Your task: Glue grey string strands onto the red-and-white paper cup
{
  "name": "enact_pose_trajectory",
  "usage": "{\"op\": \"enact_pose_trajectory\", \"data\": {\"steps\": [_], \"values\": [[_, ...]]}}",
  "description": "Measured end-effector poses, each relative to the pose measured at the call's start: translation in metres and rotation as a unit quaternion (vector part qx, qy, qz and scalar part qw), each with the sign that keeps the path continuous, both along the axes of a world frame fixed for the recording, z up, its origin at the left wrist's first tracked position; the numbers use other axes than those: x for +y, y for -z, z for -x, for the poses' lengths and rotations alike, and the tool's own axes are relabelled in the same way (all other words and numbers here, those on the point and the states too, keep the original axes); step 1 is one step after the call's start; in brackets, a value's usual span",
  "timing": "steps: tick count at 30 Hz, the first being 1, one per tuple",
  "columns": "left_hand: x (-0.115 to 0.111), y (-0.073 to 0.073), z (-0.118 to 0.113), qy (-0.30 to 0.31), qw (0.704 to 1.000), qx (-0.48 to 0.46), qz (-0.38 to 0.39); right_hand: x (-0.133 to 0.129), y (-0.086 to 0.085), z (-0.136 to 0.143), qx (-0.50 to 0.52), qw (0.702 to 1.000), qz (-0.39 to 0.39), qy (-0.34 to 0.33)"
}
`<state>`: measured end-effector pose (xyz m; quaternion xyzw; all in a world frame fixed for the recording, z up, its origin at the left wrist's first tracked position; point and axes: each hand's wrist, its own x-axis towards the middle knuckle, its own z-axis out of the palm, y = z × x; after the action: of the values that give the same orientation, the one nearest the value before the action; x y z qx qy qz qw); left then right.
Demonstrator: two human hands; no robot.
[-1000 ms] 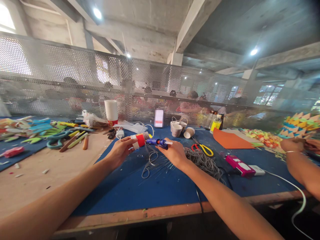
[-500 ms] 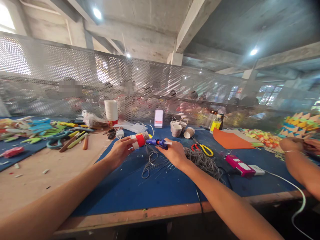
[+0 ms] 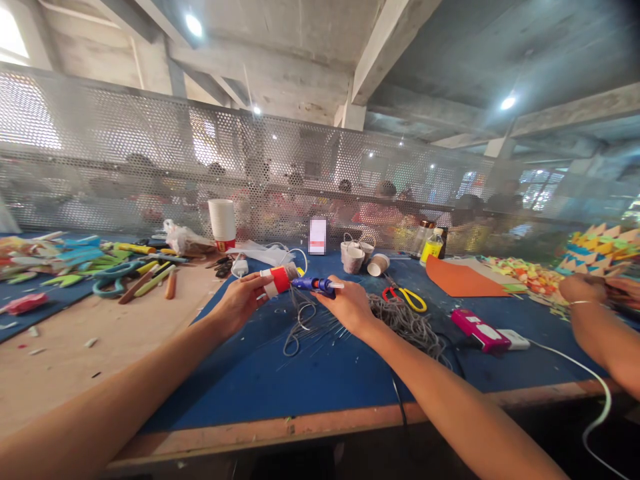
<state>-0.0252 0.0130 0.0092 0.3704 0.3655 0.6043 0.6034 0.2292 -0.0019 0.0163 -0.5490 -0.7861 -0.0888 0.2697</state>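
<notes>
Paper cup [image 3: 281,279], red and white, is tipped sideways above the blue mat [image 3: 240,390]; your left hand [image 3: 239,303] has its fingers closed around it. Your right hand [image 3: 349,307] is wrapped around the blue glue gun [image 3: 311,285], nozzle end right by the cup, contact unclear. Grey yarn [image 3: 405,323] lies heaped beside the yellow-handled scissors [image 3: 414,301].

Cup [image 3: 281,279] left of glue gun [image 3: 311,285] (yarn [image 3: 407,325] farther right).

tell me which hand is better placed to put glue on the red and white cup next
Right, most likely: the right hand holds the blue glue gun, its front end pointing toward the cup, while the left hand is taken up holding that cup.
</notes>
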Motion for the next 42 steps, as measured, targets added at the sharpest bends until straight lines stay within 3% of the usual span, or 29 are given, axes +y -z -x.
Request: {"op": "enact_pose_trajectory", "data": {"steps": [22,33,42], "values": [[0.0078,0.0075,0.0059,0.014,1.000,0.002,-0.015,-0.0028,-0.0040,0.0018,-0.013,1.000,0.009,0.009],[0.0023,0.0017,0.0025,0.013,1.000,-0.006,0.002,-0.0044,-0.0055,0.0019,-0.015,1.000,0.015,0.011],[0.0078,0.0092,0.0054,0.045,0.999,0.015,0.006,0.0002,0.0001,0.0008,0.014,1.000,-0.009,-0.003]]}}
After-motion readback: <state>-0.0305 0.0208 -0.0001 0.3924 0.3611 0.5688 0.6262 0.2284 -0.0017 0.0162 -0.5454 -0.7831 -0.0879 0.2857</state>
